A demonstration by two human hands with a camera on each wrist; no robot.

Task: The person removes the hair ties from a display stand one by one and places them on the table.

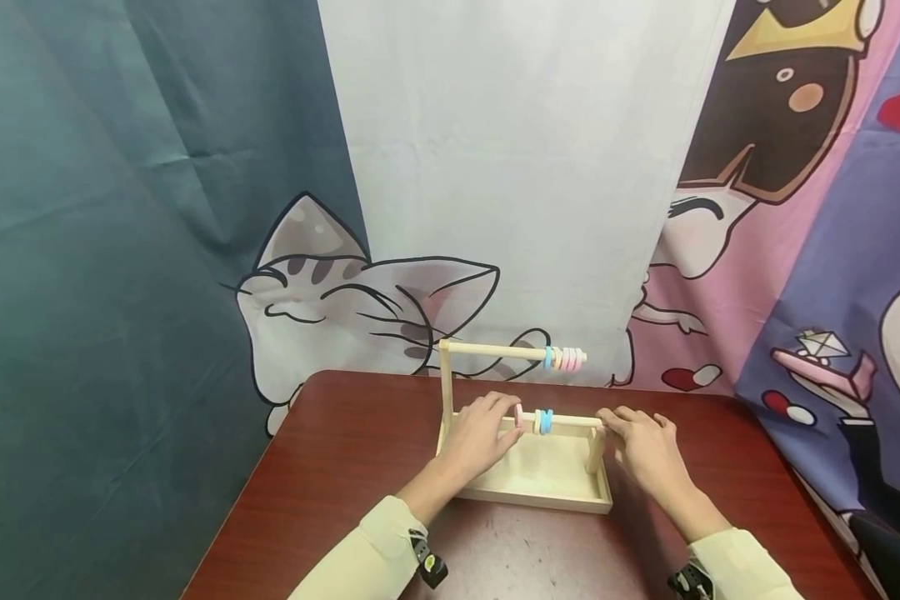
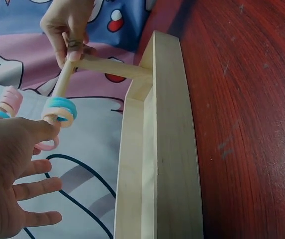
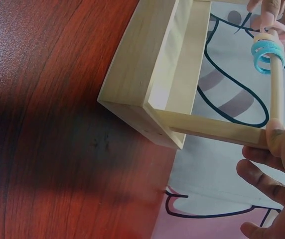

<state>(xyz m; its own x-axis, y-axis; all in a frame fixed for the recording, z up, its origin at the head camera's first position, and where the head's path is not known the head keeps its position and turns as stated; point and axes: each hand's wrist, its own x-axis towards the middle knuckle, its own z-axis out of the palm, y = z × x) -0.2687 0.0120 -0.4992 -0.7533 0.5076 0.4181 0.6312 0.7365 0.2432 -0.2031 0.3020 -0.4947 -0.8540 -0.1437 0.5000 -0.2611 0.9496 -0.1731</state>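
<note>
A wooden rack (image 1: 532,502) with a tray base stands on the table. Its lower rod (image 1: 576,421) carries blue rings (image 1: 546,422) and a cream ring (image 1: 537,422). At the rod's left end my left hand (image 1: 471,437) pinches a pink ring (image 1: 518,417) between thumb and index finger, its other fingers spread. Across from it, my right hand (image 1: 645,446) grips the rod's right end, where it meets the short upright post (image 3: 212,128), with thumb and fingertips. Pink, cream and blue rings (image 1: 567,359) hang near the free end of the upper rod (image 1: 495,350).
The red-brown table (image 1: 330,483) extends around the rack on both sides and in front. Right behind it hangs a cartoon-printed curtain (image 1: 525,167). The tall left post (image 1: 447,379) holds up the upper rod.
</note>
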